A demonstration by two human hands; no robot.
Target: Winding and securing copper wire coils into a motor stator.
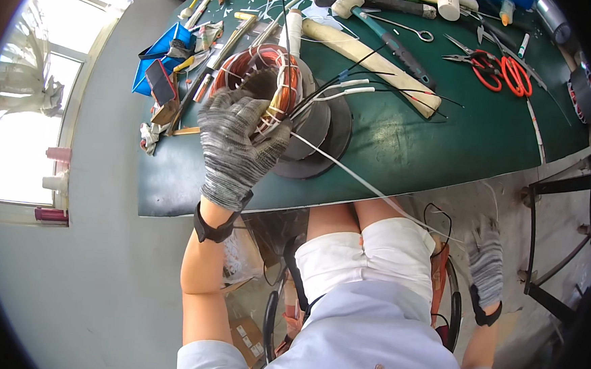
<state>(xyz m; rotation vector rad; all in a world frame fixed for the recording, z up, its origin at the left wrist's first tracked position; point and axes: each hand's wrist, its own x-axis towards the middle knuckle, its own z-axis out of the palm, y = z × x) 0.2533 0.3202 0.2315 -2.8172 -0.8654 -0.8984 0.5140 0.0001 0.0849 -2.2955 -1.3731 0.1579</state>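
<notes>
A motor stator (291, 83) with copper windings bound in white lacing rests tilted on a dark round stand (343, 130). My left hand (234, 143), in a grey striped glove, is closed on the near rim of its windings. From there a white cord (357, 178) runs taut over the table edge, down to the right. My gloved right hand (486, 260) is at the cord's far end, low beside my right thigh. It looks closed on the cord, though its fingers are slightly blurred. Black and white lead wires (342, 86) fan out to the right of the stator.
The green table (392, 153) carries a long wooden bat (377, 68), a hammer (395, 45), pliers (476, 58) and red-handled scissors (517, 75). A blue bin (153, 57) and a phone (158, 81) sit at left. A black metal frame (553, 288) stands at right.
</notes>
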